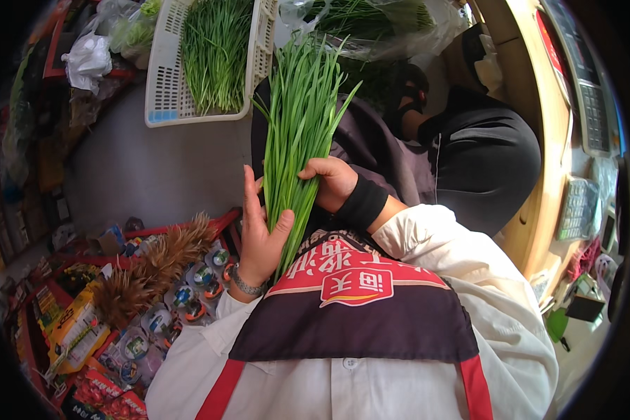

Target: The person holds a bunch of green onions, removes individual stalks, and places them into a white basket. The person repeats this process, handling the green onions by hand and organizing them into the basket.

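A long bunch of green Chinese chives (299, 115) rises in front of my apron (357, 315), leaf tips pointing away from me. My left hand (265, 231) wraps the lower part of the bunch, its thumb across the near side and its fingers partly hidden behind the leaves. Higher up, my right hand (332, 181) grips the bunch from the right, thumb resting over the leaves. A black wristband (363, 202) covers the right wrist, and a metal watch (247, 281) is on the left. Beyond, a white plastic crate (199, 122) contains more chives (215, 58).
Clear plastic bags (425, 26) with more greens lie beyond my knees. A brown feather duster (152, 268) and bottled goods (184, 296) fill a red rack at left. On the right, a wooden counter (543, 157) holds a calculator (577, 210). A white plastic bag (88, 62) hangs at upper left.
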{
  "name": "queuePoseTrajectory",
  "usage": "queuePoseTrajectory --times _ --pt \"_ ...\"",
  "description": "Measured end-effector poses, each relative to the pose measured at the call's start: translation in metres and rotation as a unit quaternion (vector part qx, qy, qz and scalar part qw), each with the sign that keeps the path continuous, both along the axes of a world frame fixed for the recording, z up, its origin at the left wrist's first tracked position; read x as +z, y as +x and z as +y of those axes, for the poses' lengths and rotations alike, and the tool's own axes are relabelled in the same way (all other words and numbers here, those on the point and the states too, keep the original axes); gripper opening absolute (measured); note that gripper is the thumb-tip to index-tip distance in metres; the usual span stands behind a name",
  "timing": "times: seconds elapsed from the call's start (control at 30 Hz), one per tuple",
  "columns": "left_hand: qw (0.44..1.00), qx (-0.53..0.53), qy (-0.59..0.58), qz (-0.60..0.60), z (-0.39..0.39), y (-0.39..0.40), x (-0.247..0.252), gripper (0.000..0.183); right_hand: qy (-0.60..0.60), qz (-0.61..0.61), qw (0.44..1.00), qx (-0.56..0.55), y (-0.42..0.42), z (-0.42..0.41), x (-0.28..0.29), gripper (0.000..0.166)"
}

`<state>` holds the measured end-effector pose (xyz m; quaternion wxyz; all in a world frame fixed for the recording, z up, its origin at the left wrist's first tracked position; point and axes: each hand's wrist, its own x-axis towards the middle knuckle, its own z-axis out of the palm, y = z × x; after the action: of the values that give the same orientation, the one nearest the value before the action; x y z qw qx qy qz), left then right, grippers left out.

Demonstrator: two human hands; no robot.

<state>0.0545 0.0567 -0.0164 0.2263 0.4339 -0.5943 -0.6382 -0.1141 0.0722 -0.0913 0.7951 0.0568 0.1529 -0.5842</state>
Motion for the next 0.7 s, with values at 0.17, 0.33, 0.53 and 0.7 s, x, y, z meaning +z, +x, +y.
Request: queuePoseTrajectory --times 0.17,0.33,0.53,0.7 --pt "0.997 0.033 0.074 0.005 -0.001 0.006 -0.006 0.077 -0.045 -0.033 0.998 0.006 -0.002 -0.001 0.004 0.055" --pt "0.987 0.009 0.160 0.000 -0.001 0.005 -0.010 0.063 -0.012 -0.066 0.998 0.008 -0.003 -0.001 0.003 0.057" --pt "0.989 0.032 0.145 -0.013 0.005 0.001 -0.014 0.057 0.036 -0.040 0.999 0.005 -0.001 0.002 -0.009 0.051" --pt "0.991 0.025 0.123 -0.045 0.000 0.006 -0.017 0.052 0.031 -0.037 0.999 0.002 0.001 0.002 -0.014 0.046"
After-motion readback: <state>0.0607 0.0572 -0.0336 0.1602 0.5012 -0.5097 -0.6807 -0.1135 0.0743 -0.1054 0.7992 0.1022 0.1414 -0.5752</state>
